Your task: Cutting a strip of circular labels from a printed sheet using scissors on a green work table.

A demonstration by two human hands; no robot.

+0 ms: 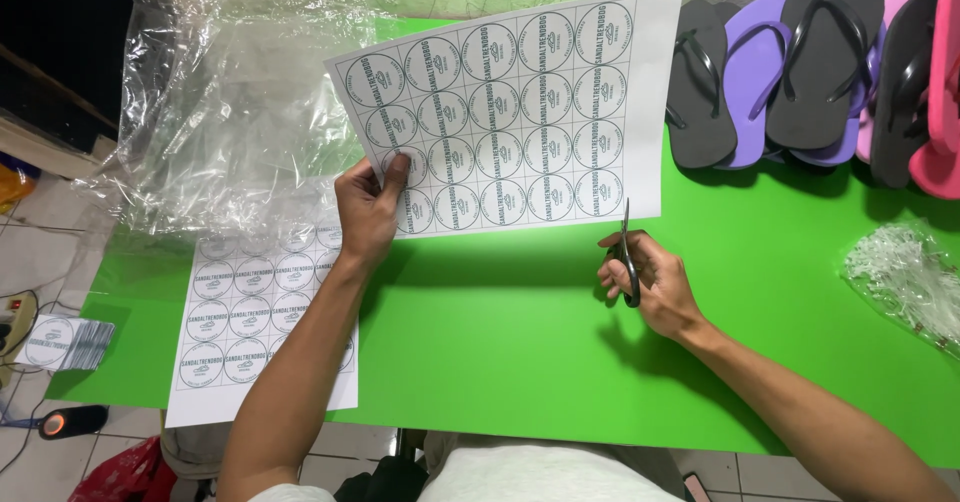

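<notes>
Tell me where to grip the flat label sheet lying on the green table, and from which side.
Take the flat label sheet by its near bottom edge, from the person's side. That edge overhangs the green table, so fingers can slip under it, while clear plastic wrap covers its far end.

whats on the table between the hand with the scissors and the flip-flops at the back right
Nothing: from the right hand with the scissors to the flip-flops, the head view shows only bare green table.

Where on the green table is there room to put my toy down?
Bare green table lies between the left hand and the right hand with scissors. Crowded: flip-flops at the back right, plastic sheet and printed sheet left.
</notes>
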